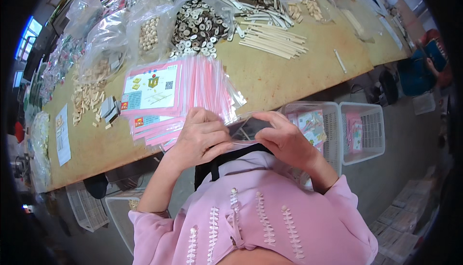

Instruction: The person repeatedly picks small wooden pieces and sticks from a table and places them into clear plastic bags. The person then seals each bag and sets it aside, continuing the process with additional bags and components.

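My left hand and my right hand pinch the edge of a clear plastic bag, stretched between them at the table's front edge; some pale pieces show inside it. Just beyond my left hand lies a fanned stack of pink printed cards in clear bags. Behind the stack, an open plastic bag spills metal washers. A bag of round wooden beads stands left of the washers, and a bundle of wooden sticks lies to their right.
Small wooden blocks and grey flat pieces lie at the left, near a paper sheet. Flat metal strips lie at the back. White plastic baskets with packets stand below at the right. Another person is at the far right.
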Demonstrator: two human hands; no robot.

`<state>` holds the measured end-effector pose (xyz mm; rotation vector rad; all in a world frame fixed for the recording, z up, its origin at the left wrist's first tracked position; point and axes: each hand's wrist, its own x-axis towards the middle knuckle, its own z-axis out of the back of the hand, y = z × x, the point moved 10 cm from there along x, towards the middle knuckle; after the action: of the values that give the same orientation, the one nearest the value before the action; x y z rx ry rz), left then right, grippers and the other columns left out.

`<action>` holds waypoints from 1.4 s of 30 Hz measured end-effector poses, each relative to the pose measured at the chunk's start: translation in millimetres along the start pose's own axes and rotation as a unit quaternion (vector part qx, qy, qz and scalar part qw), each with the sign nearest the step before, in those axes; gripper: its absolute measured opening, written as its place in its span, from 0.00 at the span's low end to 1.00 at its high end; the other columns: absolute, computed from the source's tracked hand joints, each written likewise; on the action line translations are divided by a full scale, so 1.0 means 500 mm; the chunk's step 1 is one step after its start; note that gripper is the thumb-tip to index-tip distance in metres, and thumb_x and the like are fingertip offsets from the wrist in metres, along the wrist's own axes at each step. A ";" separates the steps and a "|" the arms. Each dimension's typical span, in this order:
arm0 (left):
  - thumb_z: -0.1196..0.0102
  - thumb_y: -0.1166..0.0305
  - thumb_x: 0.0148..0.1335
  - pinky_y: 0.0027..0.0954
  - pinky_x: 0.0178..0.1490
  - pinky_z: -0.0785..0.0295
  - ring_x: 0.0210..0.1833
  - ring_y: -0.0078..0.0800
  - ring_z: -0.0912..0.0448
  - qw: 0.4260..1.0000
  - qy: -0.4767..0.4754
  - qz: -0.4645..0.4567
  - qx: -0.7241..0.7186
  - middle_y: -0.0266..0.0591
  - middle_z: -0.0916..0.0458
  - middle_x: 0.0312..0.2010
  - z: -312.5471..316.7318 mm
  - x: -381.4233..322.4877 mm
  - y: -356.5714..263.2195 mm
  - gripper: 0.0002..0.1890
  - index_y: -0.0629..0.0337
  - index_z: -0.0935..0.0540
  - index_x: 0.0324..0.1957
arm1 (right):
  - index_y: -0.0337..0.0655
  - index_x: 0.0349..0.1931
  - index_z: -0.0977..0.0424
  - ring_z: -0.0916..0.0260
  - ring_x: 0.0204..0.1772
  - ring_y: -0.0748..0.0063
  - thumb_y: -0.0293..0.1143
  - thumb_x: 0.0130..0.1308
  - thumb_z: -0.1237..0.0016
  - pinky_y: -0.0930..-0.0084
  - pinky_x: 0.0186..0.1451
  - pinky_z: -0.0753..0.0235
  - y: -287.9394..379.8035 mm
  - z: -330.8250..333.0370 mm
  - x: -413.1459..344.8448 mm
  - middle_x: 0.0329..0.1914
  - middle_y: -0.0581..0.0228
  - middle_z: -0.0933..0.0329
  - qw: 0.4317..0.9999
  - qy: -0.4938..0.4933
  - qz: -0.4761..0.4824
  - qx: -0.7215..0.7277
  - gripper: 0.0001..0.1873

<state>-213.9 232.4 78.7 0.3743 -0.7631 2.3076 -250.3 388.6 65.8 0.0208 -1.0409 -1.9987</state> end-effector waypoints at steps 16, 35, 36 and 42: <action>0.27 0.72 0.54 0.39 0.34 0.32 0.28 0.38 0.27 0.984 -0.150 0.028 0.089 0.37 0.27 0.24 -0.009 -0.036 0.041 0.13 0.57 0.23 0.26 | 0.37 0.42 0.14 0.16 0.46 0.45 0.32 0.70 0.45 0.58 0.51 0.19 -0.322 0.144 0.450 0.41 0.47 0.14 0.980 -0.155 -0.013 -0.127 0.10; 0.27 0.72 0.54 0.37 0.32 0.31 0.27 0.36 0.26 0.978 -0.180 0.023 0.104 0.36 0.29 0.23 -0.009 -0.051 0.041 0.13 0.56 0.22 0.26 | 0.38 0.36 0.12 0.14 0.46 0.47 0.37 0.52 0.41 0.56 0.52 0.17 -0.615 0.145 0.597 0.40 0.48 0.12 0.926 0.033 -0.293 -0.235 0.15; 0.28 0.72 0.55 0.37 0.33 0.31 0.28 0.37 0.25 0.978 -0.177 0.024 0.106 0.37 0.27 0.24 -0.007 -0.050 0.041 0.12 0.57 0.22 0.27 | 0.40 0.31 0.13 0.15 0.42 0.47 0.37 0.51 0.42 0.58 0.50 0.18 -0.615 0.143 0.592 0.36 0.48 0.13 0.934 0.039 -0.287 -0.210 0.12; 0.28 0.72 0.56 0.38 0.34 0.29 0.29 0.39 0.24 0.977 -0.193 0.002 0.090 0.38 0.24 0.26 -0.004 -0.041 0.039 0.11 0.57 0.21 0.28 | 0.39 0.33 0.18 0.14 0.43 0.49 0.37 0.53 0.38 0.61 0.50 0.17 -0.623 0.231 0.508 0.35 0.49 0.13 0.951 -0.110 -0.226 -0.179 0.12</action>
<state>-212.1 211.4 59.9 0.9241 -0.7364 2.3433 -665.7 376.9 18.2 -0.1765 -0.8435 -2.6362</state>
